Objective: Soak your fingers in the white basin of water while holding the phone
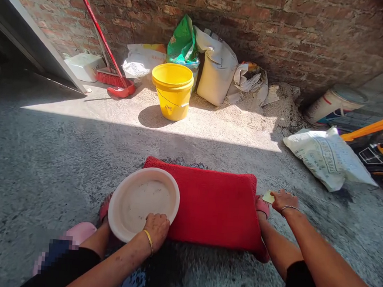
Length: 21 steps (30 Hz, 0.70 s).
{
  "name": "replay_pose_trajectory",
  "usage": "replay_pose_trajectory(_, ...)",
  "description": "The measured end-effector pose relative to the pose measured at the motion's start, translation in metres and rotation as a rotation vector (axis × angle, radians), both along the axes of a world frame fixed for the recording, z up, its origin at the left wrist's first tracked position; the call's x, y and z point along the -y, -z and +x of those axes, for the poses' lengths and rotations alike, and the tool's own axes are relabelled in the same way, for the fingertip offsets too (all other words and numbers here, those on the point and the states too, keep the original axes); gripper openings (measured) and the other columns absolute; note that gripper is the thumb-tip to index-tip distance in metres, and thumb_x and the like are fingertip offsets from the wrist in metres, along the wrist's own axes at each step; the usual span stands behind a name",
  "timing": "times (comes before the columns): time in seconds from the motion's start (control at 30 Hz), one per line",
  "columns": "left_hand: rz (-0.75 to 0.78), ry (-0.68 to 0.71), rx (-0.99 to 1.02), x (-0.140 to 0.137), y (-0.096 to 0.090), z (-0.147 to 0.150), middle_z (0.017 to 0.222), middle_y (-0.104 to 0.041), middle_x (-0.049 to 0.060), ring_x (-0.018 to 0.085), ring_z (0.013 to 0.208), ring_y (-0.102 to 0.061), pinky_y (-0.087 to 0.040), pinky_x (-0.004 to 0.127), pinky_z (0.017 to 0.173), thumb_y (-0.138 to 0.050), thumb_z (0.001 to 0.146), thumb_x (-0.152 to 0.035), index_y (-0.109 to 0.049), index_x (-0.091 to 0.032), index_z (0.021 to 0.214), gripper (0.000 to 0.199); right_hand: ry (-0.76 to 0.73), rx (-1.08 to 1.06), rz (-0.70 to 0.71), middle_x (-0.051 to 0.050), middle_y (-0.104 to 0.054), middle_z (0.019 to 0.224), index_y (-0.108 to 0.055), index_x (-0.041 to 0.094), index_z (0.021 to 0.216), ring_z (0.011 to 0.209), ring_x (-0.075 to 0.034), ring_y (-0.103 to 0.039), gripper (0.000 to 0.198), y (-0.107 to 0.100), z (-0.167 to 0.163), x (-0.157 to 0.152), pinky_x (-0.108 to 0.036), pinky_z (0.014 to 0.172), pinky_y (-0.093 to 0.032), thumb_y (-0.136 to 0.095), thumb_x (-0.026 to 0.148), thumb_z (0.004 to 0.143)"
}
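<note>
- So the left hand [157, 228] has its grip curled over the near right rim of a pale round basin [143, 199].
- The right hand [284, 200] has a small, flat, pale yellow-green block [268, 197] pinched in its fingers; kinda looks like soap, can't swear to it.
- Main thing spatially: the red cushion [216, 206] is on the floor [62, 165] between the two hands, long axis running left to right. Left grip's right by its near left corner, right grip's out past its far right end, so the left is nearer.
- Basin overlaps the cushion's left end; can't tell if it's resting there or held up.
- Looks-wise, the cushion's a boxy, deep red slab, smooth on top, fuzzy at the corners. Basin's shallow and whitish with dark specks inside.
</note>
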<state>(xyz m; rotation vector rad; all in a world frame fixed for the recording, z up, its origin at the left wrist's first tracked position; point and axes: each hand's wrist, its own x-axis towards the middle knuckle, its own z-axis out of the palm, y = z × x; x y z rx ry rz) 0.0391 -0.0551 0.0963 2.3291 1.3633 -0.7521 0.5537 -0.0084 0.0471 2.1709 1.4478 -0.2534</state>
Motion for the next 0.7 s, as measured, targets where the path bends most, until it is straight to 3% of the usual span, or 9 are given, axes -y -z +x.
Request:
replay_pose_trajectory(0.1,-0.004,-0.015,-0.021,-0.002,0.004,-0.006,0.105,-0.067,0.018,0.032,0.1,-0.062,-0.041,0.048,0.086,-0.053,0.086,-0.015,-0.07,-0.011,0.106,0.026,-0.078,-0.075,0.018,-0.014,-0.057,0.119,-0.062,0.029,0.128,0.105,-0.031,-0.056,0.047,-0.004,-0.036,-0.012,-0.042,0.084,-0.043,-0.058,0.03,0.081)
replay_pose_trajectory(0.3,-0.013,0.013,-0.048,-0.004,0.012,-0.01,0.102,-0.068,0.018,0.033,0.099,-0.064,-0.042,0.05,0.084,-0.044,0.088,-0.012,-0.071,-0.012,0.102,0.03,-0.447,-0.394,0.074,-0.009,-0.053,0.12,-0.059,0.031,0.128,0.106,-0.024,-0.052,0.048,0.002,-0.207,-0.052,-0.034,0.087,-0.037,-0.06,0.036,0.081)
replay_pose_trajectory(0.4,-0.008,0.033,-0.05,-0.006,0.008,-0.006,0.101,-0.068,0.018,0.033,0.098,-0.064,-0.043,0.05,0.083,-0.044,0.088,-0.011,-0.071,-0.012,0.101,0.03,-0.549,-0.463,0.062,-0.008,-0.052,0.122,-0.056,0.033,0.13,0.108,-0.024,-0.05,0.05,0.012,-0.253,-0.058,-0.034,0.088,-0.036,-0.06,0.038,0.081)
replay_pose_trajectory(0.5,-0.008,0.041,-0.047,-0.009,0.003,-0.001,0.101,-0.068,0.017,0.034,0.099,-0.064,-0.043,0.05,0.083,-0.045,0.088,-0.012,-0.071,-0.012,0.102,0.03,-0.539,-0.432,0.035,-0.009,-0.052,0.124,-0.053,0.032,0.133,0.108,-0.025,-0.051,0.053,0.019,-0.234,-0.05,-0.035,0.088,-0.036,-0.061,0.037,0.08)
replay_pose_trajectory(0.57,-0.014,0.044,-0.039,-0.009,0.0,0.002,0.102,-0.068,0.018,0.034,0.1,-0.063,-0.043,0.05,0.084,-0.048,0.086,-0.013,-0.07,-0.011,0.104,0.028,-0.459,-0.359,0.008,-0.01,-0.053,0.125,-0.051,0.031,0.136,0.109,-0.025,-0.052,0.057,0.019,-0.19,-0.035,-0.036,0.089,-0.036,-0.061,0.033,0.08)
replay_pose_trajectory(0.7,0.003,0.031,-0.004,-0.006,-0.001,0.005,0.104,-0.067,0.018,0.032,0.1,-0.062,-0.042,0.048,0.086,-0.055,0.083,-0.015,-0.069,-0.011,0.105,0.026,-0.125,-0.129,-0.07,-0.011,-0.055,0.124,-0.053,0.031,0.135,0.108,-0.027,-0.056,0.052,-0.002,-0.085,0.007,-0.038,0.086,-0.039,-0.059,0.031,0.083)
